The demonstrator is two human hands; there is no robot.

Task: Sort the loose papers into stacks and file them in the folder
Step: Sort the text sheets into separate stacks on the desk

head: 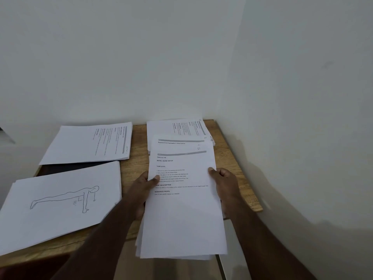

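Both forearms reach forward from bottom of frame, converging. Left hand (144, 185) grips left edge of held sheaf (182, 209), thumb on top, fingers beneath. Right hand (223, 181) grips right edge, thumb on top, fingers curled under. Wrists level.

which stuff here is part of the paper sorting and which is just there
Part of the job:
held sheaf, in left hand and right hand
drawing stack
far-left stack
far-right stack
dark folder

Just there:
wooden table
wall
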